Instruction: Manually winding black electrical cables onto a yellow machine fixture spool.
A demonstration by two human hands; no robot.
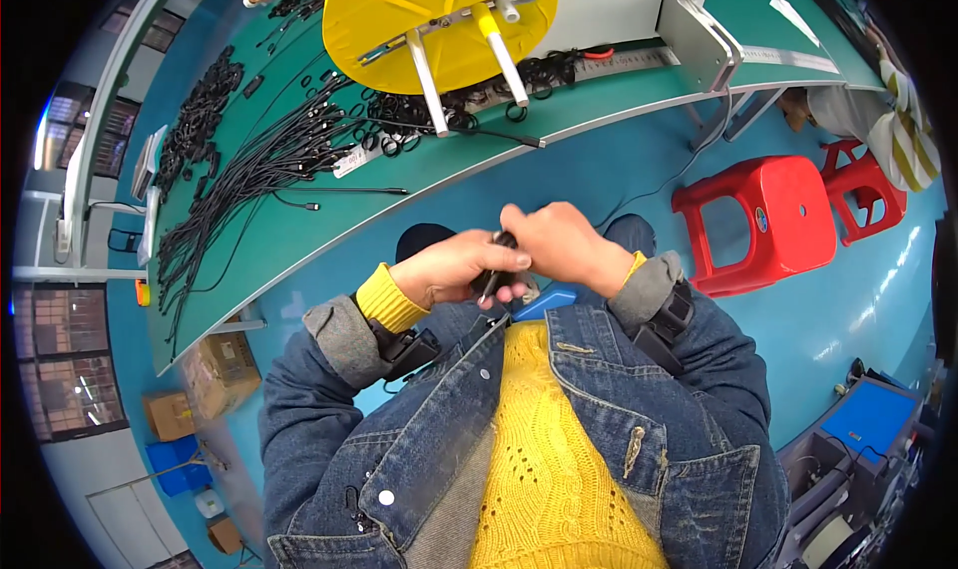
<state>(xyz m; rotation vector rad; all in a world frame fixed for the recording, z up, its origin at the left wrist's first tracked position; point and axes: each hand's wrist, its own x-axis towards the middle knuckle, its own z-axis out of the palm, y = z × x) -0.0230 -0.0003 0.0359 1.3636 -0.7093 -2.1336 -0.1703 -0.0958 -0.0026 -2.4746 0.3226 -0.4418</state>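
"Where was the black cable bundle (491, 283)?"

"Between the two hands, above the lap and apart from the green workbench (374, 215). I took it for cable, though skin and blur hid most of it."

"And the fingers?"

"Those of the left hand (461, 266) were curled round the bundle, pinching it under the thumb. The right hand (571, 247) was just beside, knuckles up and fingers bent inward; I couldn't tell whether their tips pinched anything."

"What did doing it well call for?"

"In my judgement, a steady left hold while the right did the finer work: snug, even pressure, no sharp kinks, and no strain on the shiny tip (486, 297) poking out below."

"Any snag to watch for?"

"The loose black cables (254, 165) lay in a tangled fan on the bench. Working over the lap made sense, I thought, since a trailing end could easily have caught among them."
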